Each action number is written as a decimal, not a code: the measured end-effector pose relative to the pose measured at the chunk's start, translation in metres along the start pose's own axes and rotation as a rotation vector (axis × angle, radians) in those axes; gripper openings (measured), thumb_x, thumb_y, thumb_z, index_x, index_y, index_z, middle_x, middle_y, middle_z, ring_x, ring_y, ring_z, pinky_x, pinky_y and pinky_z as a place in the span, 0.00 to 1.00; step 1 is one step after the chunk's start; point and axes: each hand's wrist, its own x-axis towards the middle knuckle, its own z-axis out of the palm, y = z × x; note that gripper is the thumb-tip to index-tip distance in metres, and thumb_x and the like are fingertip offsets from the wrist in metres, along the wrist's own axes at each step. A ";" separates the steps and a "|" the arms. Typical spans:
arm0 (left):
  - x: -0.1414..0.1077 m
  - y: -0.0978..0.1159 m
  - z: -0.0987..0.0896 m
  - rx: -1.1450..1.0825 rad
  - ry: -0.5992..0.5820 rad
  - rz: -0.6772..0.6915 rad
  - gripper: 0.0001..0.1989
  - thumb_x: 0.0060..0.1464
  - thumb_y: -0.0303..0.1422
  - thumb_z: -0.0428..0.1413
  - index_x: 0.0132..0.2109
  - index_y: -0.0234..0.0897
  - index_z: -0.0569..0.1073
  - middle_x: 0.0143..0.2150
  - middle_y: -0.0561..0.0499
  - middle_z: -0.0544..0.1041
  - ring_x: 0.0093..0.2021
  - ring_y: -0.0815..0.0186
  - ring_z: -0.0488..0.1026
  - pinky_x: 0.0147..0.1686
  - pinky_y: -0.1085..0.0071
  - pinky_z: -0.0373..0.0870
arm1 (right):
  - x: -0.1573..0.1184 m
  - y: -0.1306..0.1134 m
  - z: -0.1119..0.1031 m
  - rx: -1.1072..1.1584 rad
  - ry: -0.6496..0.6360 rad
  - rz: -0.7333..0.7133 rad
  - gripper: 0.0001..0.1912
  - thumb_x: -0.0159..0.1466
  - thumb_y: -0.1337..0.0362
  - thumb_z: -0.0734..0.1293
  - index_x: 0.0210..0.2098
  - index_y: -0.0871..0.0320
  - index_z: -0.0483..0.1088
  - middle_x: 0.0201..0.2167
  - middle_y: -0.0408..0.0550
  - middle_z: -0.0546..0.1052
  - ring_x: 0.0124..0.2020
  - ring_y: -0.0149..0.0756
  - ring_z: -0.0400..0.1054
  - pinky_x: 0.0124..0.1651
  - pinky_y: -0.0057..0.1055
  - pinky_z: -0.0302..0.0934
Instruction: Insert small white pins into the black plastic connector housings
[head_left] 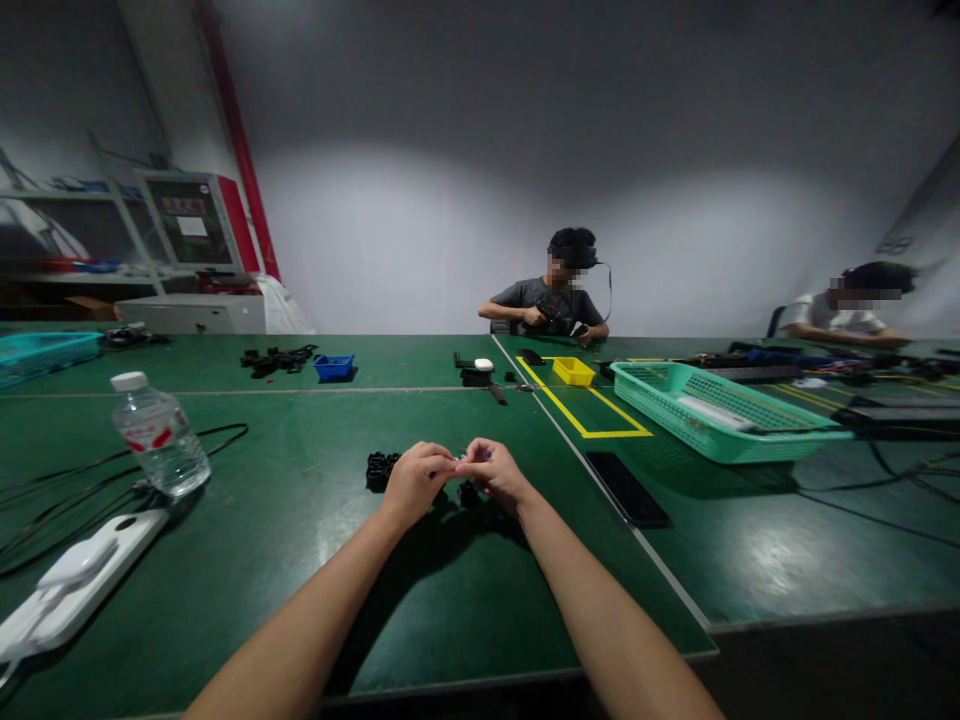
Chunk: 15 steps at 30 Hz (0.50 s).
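Note:
My left hand (417, 482) and my right hand (493, 472) meet over the green table (300, 560), fingertips pinched close together. Whatever lies between the fingers is too small and too covered to name; a bit of purple shows by the right fingers. Black parts (379, 470) sit in a cluster just left of my left hand. More dark pieces (468, 495) lie beneath the hands, partly hidden by them and in shadow.
A water bottle (161, 435) and a white power strip (82, 580) stand left, among black cables. To the right are a phone (627, 488) and a green basket (720, 440). Farther back are a blue tray (334, 367), a yellow tray (573, 371) and two people (551, 300) seated.

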 end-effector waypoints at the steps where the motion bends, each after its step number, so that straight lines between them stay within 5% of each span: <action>1: 0.000 0.000 0.000 -0.001 0.002 -0.004 0.08 0.59 0.34 0.57 0.34 0.41 0.81 0.37 0.50 0.79 0.39 0.66 0.73 0.42 0.69 0.69 | 0.000 0.000 0.000 -0.001 0.003 0.002 0.24 0.40 0.58 0.80 0.23 0.56 0.62 0.13 0.32 0.65 0.10 0.21 0.50 0.10 0.20 0.40; 8: 0.000 0.004 0.000 0.010 0.009 -0.074 0.08 0.58 0.34 0.57 0.33 0.41 0.80 0.37 0.50 0.79 0.39 0.65 0.73 0.42 0.69 0.69 | 0.004 0.004 0.000 0.014 0.023 0.010 0.24 0.39 0.55 0.80 0.22 0.57 0.63 0.11 0.31 0.64 0.09 0.20 0.48 0.12 0.20 0.38; 15: 0.001 0.004 -0.001 -0.033 0.057 -0.213 0.07 0.58 0.32 0.57 0.36 0.40 0.81 0.34 0.50 0.81 0.37 0.65 0.75 0.40 0.69 0.69 | 0.009 0.001 0.005 0.062 0.165 -0.001 0.31 0.49 0.34 0.68 0.30 0.57 0.68 0.18 0.46 0.77 0.09 0.27 0.60 0.11 0.22 0.43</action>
